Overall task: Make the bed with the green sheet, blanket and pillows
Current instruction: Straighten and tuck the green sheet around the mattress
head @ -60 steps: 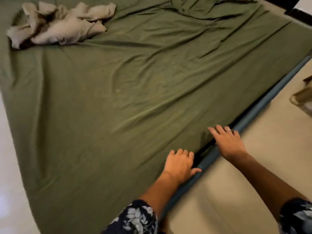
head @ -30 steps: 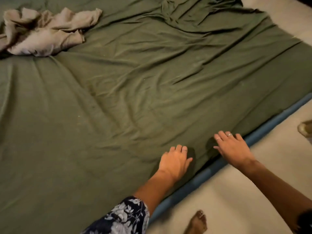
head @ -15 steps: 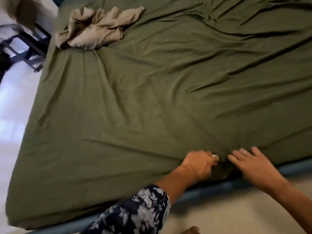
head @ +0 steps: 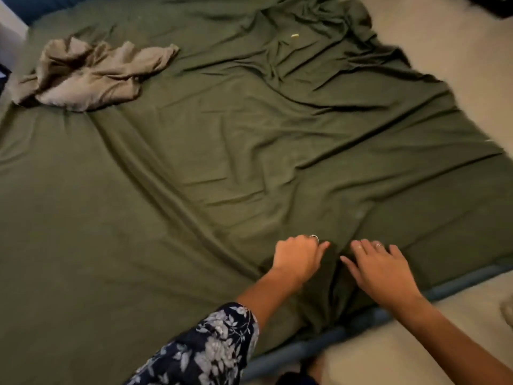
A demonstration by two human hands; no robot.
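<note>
Low in the middle of the frame the two hands work side by side at the near edge of the bed. The left hand (head: 298, 258) has its fingers curled into the green sheet (head: 222, 168), apparently pinching a fold of it, though the fingertips are hidden. The right hand (head: 380, 270) lies flat on the cloth just beside it, fingers straight and spread.

The sheet covers nearly the whole bed, creased in long ridges running from the hands toward the upper right, where it bunches loosely and its edge lies ragged. It looks thin, soft and light, likely to slide and wrinkle easily; taking hold along the hem or at a corner and drawing outward should flatten it better than pushing in the middle.

A crumpled beige cloth (head: 88, 76) sits on the sheet at upper left. A blue bed edge (head: 458, 284) shows beneath the sheet at lower right, with pale floor (head: 416, 351) beyond. No pillows are visible.
</note>
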